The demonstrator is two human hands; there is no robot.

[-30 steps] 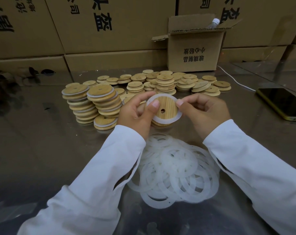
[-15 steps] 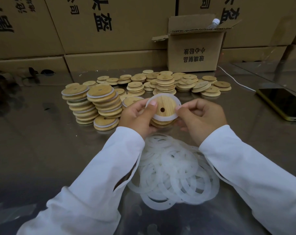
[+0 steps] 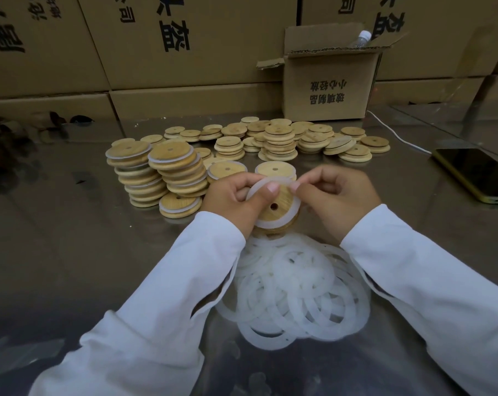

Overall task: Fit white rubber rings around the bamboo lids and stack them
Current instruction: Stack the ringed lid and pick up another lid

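Both hands on one lid (image 3: 282, 198) here, held tilted just above the steel table (image 3: 70, 252), just beyond the pile of loose rings (image 3: 293, 287). The left hand (image 3: 230, 195) grips the lid by its left edge, thumb pressing on the ring (image 3: 295, 208) near the top. The right hand (image 3: 336, 195) pinches that ring at the upper right rim, other fingers curled in. The ring looks seated round the lower edge (the part under the thumb is hard to judge). The lid is a stiff, probably light bamboo disc, fine-grained, with a small hole, best held by the rim. The ring is thin, translucent and floppy, likely stretchy and a bit grippy, so fingertips should walk it round. Ringed lids (image 3: 156, 167) are stacked left, bare lids (image 3: 279, 138) behind
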